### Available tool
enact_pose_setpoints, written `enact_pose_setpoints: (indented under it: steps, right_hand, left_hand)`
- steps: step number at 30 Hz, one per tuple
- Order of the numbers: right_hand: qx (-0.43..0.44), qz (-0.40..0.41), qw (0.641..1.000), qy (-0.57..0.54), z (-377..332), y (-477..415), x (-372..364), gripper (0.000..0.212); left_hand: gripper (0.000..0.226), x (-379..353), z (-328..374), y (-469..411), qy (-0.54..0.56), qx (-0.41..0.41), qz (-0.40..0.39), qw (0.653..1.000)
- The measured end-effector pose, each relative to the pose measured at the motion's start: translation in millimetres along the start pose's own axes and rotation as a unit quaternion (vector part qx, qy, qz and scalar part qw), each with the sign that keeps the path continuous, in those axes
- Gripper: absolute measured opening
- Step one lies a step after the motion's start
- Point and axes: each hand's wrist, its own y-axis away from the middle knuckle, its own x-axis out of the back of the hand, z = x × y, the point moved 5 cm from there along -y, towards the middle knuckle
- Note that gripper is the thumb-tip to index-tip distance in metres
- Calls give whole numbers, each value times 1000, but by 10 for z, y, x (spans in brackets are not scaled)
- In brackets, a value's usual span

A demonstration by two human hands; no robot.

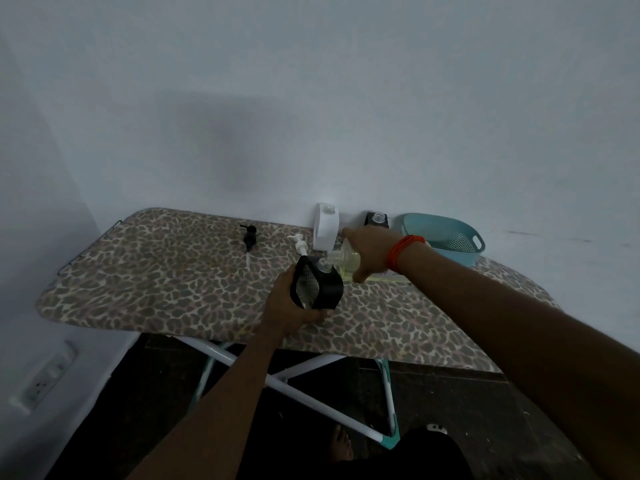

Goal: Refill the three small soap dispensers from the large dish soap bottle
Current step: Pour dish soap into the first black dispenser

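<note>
One fill seemingly underway: left hand grips black dispenser, right hand holds tipped bottle; white dispenser stands uncapped.

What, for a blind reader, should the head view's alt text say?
The right hand tips the soap bottle into a black dispenser in the left hand over a leopard-print ironing board. Behind lie a black pump, a white pump, a white dispenser, a second black dispenser and a teal basket.
</note>
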Motion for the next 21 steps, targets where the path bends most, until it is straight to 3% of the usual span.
enact_pose_setpoints:
  steps: [11,18,21]
  right_hand:
    - [0,3,1000,1,-8,-6,-15,91]
    - [0,7,1000,5,-3,-5,-17,92]
    - [-1,11,1000,6,-1,-4,-16,92]
  left_hand:
    - [94,15,33,7,-17,-38,13,999]
    - [106,-1,-16,-13,-13,-30,13,999]
    - [99,5,-3,-17,-12,-46,16,999]
